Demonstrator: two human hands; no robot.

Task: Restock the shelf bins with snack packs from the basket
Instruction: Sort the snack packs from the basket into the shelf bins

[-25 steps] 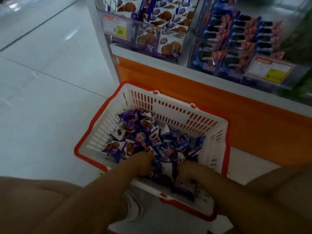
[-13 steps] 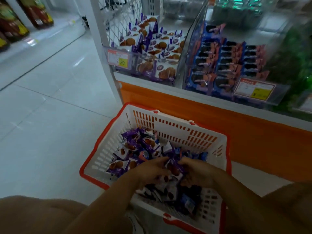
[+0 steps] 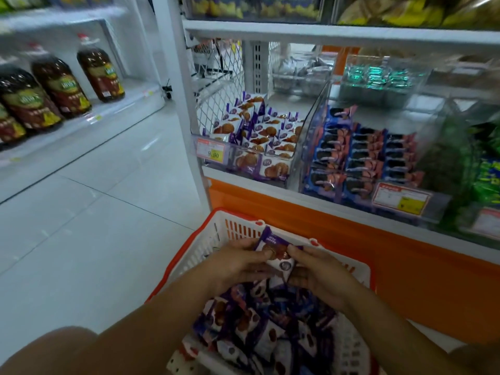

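Left hand (image 3: 238, 262) and right hand (image 3: 322, 269) both have fingers pinching a purple-and-white cookie snack pack (image 3: 273, 250), just above the red-rimmed white plastic basket (image 3: 194, 253).

Left hand (image 3: 238, 263): bare. The thumbnail (image 3: 268, 254) is short and rounded, and it catches a little light. The other nails are too blurred to read.

Right hand (image 3: 319, 269): bare, with the knuckles in shadow and the fingertips mostly hidden.

Left forearm (image 3: 151, 328): bare from the wrist to the near edge of view, smooth and evenly lit.

Right forearm (image 3: 405, 328): bare in the same way, but dimmer, the outer side lost in shade.

Near left corner: my knee (image 3: 54, 350), bare, rounded and soft with blur.

Near right corner: a dark patch, perhaps my other leg; I cannot tell.

Whatever I wear lies outside the view.
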